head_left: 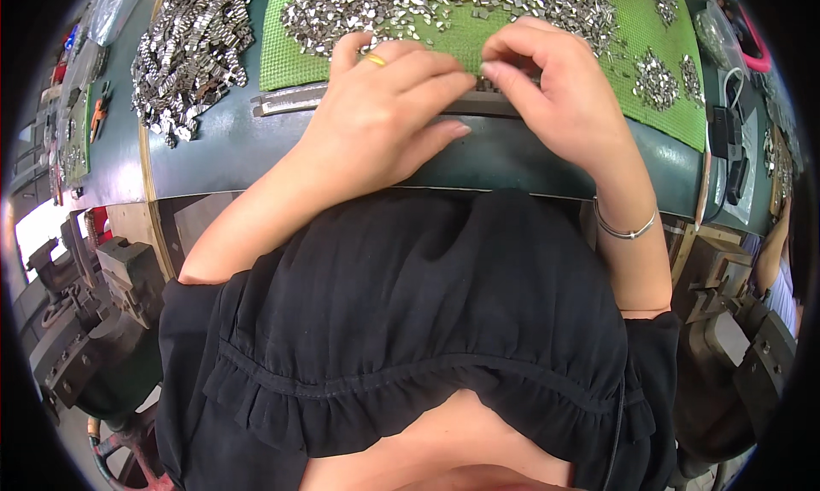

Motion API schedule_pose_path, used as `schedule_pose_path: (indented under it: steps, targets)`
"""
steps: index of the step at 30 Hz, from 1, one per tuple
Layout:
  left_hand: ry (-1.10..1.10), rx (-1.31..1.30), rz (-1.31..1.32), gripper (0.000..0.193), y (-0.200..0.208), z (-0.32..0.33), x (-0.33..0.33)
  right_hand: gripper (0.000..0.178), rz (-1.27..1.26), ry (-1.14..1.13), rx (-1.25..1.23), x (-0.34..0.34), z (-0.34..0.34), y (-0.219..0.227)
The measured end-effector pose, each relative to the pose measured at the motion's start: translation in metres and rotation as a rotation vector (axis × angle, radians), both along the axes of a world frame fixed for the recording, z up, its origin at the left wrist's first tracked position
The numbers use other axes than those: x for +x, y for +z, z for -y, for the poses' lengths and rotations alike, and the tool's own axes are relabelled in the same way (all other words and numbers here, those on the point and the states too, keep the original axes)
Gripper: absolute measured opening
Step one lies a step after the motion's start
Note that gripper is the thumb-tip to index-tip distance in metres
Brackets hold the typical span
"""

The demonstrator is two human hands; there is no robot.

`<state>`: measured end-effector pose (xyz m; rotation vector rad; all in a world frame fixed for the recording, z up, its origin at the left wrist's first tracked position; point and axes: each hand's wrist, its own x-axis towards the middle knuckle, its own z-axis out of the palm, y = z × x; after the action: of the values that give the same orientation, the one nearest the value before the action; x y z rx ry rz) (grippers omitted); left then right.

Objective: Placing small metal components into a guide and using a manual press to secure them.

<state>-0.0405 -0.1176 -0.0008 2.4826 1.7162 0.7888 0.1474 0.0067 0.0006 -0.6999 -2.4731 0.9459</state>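
My left hand [389, 94] lies over a long narrow metal bar [290, 101], its fingers stretched to the right and its thumb apart. The index fingertip reaches small dark parts on the bar. Just right of it, my right hand [559, 85] is curled, with thumb and index finger brought together at the bar; what they hold, if anything, is hidden. The bar runs along the near edge of a green textured mat [653, 119]. On the mat, beyond both hands, spreads a heap of small silvery metal pieces [342, 17].
Left of the mat, a pile of linked metal strips [192, 60] lies on the dark green tabletop [231, 145]. Small heaps of metal pieces [656, 81] sit at the mat's right. Bench vises [102, 337] stand on both sides below. A person's arm [773, 252] shows at far right.
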Motion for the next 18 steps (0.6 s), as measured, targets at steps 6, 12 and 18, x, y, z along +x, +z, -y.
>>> schedule_pose_path:
  steps: [6,12,18]
  targets:
    - [0.253,0.013,0.043,0.023,0.001,-0.008,-0.032,0.020,0.074,0.029,0.455,-0.024,-0.004,-0.008]
    - [0.140,0.071,-0.103,0.014,0.008,-0.030,-0.033,0.018,0.165,0.001,0.495,-0.017,-0.005,-0.006]
    - [0.100,-0.136,-0.087,0.012,0.015,-0.047,-0.025,0.015,0.030,-0.012,0.423,-0.011,-0.007,-0.010]
